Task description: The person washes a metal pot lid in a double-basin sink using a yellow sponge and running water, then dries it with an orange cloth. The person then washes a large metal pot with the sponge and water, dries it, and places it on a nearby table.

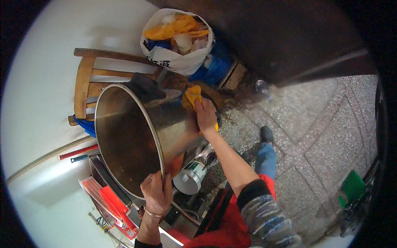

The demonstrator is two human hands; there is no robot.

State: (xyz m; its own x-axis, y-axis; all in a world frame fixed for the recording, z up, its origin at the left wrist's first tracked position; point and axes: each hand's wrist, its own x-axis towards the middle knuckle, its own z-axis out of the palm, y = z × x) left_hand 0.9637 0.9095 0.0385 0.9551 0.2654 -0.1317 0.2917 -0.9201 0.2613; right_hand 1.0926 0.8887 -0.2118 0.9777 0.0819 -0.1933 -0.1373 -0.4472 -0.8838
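Note:
A large cylindrical stainless-steel pot is tilted over, its round mouth facing left and its dark inside showing. My left hand grips the near edge of the rim, thumb outside and fingers over the lip; a bangle circles that wrist. With my right hand I press a yellow cloth against the pot's outer wall toward its base. Part of the cloth shows below my palm. An orange patch shows on the wall near my left hand; I cannot tell whether it is a reflection. Whatever supports the pot is mostly hidden.
Behind the pot are a wooden chair and a white sack stuffed with yellow and other items. A white bucket lies tipped below. Red plastic baskets stand at lower left. My shoe rests on the terrazzo floor.

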